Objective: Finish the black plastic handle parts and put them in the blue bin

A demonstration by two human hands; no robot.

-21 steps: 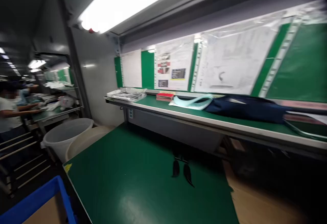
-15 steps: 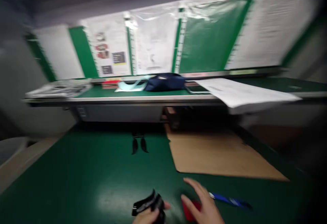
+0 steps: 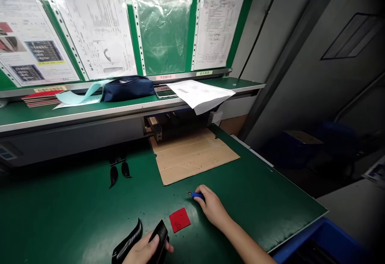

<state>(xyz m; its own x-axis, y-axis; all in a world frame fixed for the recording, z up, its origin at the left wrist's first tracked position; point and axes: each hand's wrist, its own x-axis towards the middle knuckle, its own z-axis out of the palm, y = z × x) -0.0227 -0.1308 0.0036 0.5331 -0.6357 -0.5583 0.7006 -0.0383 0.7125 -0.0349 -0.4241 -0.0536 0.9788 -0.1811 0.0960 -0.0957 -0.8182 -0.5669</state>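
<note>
My left hand (image 3: 146,250) is closed on a glossy black curved plastic part (image 3: 159,232), its thumb pressed on the face. A second black part with a pointed tip (image 3: 128,240) is just left of that hand; whether the hand also holds it I cannot tell. My right hand (image 3: 212,206) has its fingers closed on a blue-handled tool (image 3: 197,195) with a narrow metal tip pointing left, low over the green table. Between the hands lies a square red pad (image 3: 179,220) with dark marks and crumbs on it.
Two small black leaf-shaped pieces (image 3: 113,175) lie toward the back of the table. A cardboard sheet (image 3: 195,157) extends under the shelf (image 3: 126,109). The shelf bears a navy pouch (image 3: 129,88), a phone and papers. A blue bin (image 3: 327,240) stands off the right edge.
The view has swung right. My right hand has left its place over the red pad and closed on the blue-handled tool. My left hand still holds black plastic.
</note>
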